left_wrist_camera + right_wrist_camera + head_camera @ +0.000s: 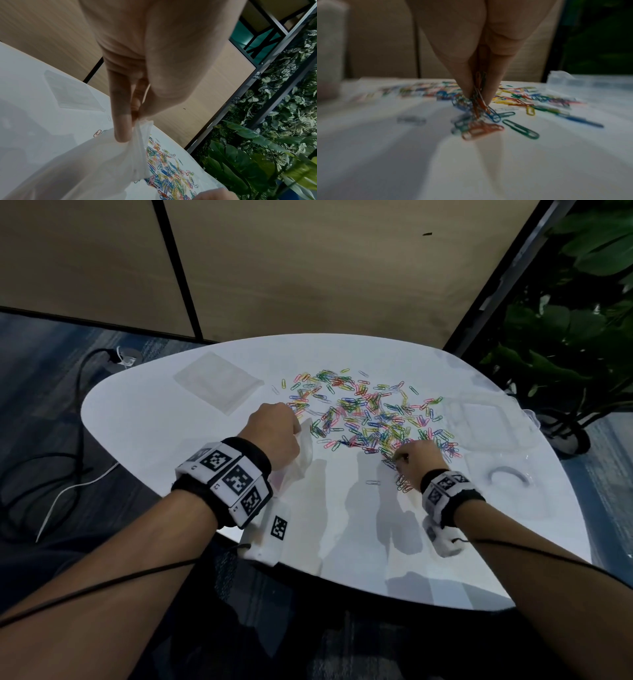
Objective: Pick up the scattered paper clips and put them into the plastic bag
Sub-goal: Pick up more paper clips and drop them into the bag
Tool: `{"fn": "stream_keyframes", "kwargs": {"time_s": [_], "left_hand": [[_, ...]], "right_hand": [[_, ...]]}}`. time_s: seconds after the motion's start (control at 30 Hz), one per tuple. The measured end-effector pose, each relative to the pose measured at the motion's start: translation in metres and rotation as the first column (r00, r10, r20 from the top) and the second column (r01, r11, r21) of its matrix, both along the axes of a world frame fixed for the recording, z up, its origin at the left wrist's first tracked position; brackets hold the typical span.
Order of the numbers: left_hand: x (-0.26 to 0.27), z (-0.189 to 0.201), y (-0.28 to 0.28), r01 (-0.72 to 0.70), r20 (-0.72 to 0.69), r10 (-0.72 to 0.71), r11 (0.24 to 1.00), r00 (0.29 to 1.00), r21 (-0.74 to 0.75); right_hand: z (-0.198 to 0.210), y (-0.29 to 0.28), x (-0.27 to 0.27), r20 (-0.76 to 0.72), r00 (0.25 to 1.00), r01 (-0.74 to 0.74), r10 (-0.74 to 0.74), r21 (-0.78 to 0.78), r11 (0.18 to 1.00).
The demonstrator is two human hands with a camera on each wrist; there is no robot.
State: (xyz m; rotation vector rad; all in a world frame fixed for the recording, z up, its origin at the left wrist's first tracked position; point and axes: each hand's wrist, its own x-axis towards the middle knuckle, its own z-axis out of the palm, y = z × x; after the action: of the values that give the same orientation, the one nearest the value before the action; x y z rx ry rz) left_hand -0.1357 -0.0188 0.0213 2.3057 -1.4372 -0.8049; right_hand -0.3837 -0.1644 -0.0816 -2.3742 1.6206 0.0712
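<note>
Mid-grab: my right hand (pixel 479 75) pinches a small bunch of paper clips (pixel 368 416) off the table (pixel 342 525). Left hand (pixel 274 436) grips the plastic bag (pixel 303 457) by its rim, just beside the pile. Next: carry over, drop in; mouth looks half-closed, probably.

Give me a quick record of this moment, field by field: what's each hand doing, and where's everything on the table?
left hand: holds the plastic bag by its rim, left of the pile
right hand: fingers pinch a bunch of paper clips at the pile's near edge
pile of clips: spread over the white table
spare bags: flat at the far left
clear box: right of the pile
</note>
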Motion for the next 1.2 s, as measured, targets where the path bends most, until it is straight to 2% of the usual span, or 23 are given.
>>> {"fn": "stream_keyframes", "kwargs": {"time_s": [0.07,0.1,0.17,0.2,0.27,0.3,0.37,0.47,0.53,0.77,0.9,0.97,1.03,1.1,1.2], "left_hand": [[-0.001,-0.001,-0.001,0.002,-0.002,-0.002,1.0,1.0,0.0],[-0.001,-0.002,-0.002,-0.004,-0.009,0.004,1.0,1.0,0.006],[-0.001,-0.004,-0.004,-0.005,-0.015,0.006,1.0,1.0,0.014],[-0.001,-0.004,-0.004,-0.003,-0.012,0.003,1.0,1.0,0.018],[-0.004,-0.004,-0.005,0.009,-0.005,-0.009,1.0,1.0,0.028],[-0.005,-0.004,-0.005,0.011,-0.005,-0.011,1.0,1.0,0.027],[-0.007,-0.003,-0.005,0.007,-0.013,-0.007,1.0,1.0,0.023],[-0.008,-0.003,-0.003,0.002,-0.045,-0.001,1.0,0.999,0.013],[-0.008,-0.004,-0.002,-0.024,-0.077,0.024,1.0,0.997,0.001],[-0.01,-0.006,-0.001,-0.036,-0.106,0.029,0.997,0.994,-0.063],[-0.011,-0.008,-0.002,-0.022,-0.085,0.015,0.996,0.996,-0.085],[-0.012,-0.01,-0.001,-0.01,-0.08,0.003,0.996,0.997,-0.09],[-0.013,-0.01,0.0,0.001,-0.089,-0.009,0.996,0.996,-0.09],[-0.012,-0.01,0.0,-0.002,-0.101,-0.007,0.996,0.995,-0.088],[-0.011,-0.011,-0.001,-0.01,-0.086,0.002,0.995,0.996,-0.098]], "right_hand": [[0.012,-0.007,-0.002,0.184,0.964,0.183,-0.192,0.068,0.981],[0.017,-0.009,-0.002,0.277,0.917,0.255,-0.288,0.147,0.956],[0.03,-0.009,0.005,0.47,0.751,0.302,-0.463,0.379,0.875],[0.037,-0.008,0.01,0.56,0.634,0.267,-0.533,0.488,0.831],[0.053,0.004,0.025,0.665,0.393,0.105,-0.635,0.654,0.75],[0.061,0.014,0.035,0.677,0.323,0.017,-0.661,0.694,0.719],[0.077,0.033,0.055,0.664,0.262,-0.122,-0.7,0.742,0.659],[0.082,0.055,0.079,0.604,0.226,-0.24,-0.764,0.795,0.557],[0.08,0.066,0.091,0.577,0.229,-0.253,-0.784,0.813,0.524],[0.064,0.086,0.113,0.592,0.379,-0.147,-0.711,0.797,0.585],[0.057,0.091,0.118,0.63,0.536,-0.106,-0.562,0.711,0.696],[0.053,0.09,0.12,0.613,0.676,-0.043,-0.408,0.586,0.809],[0.051,0.089,0.122,0.548,0.807,-0.044,-0.219,0.426,0.904],[0.053,0.089,0.125,0.493,0.86,-0.068,-0.129,0.361,0.93],[0.058,0.09,0.123,0.468,0.879,-0.088,-0.092,0.349,0.933]]}}
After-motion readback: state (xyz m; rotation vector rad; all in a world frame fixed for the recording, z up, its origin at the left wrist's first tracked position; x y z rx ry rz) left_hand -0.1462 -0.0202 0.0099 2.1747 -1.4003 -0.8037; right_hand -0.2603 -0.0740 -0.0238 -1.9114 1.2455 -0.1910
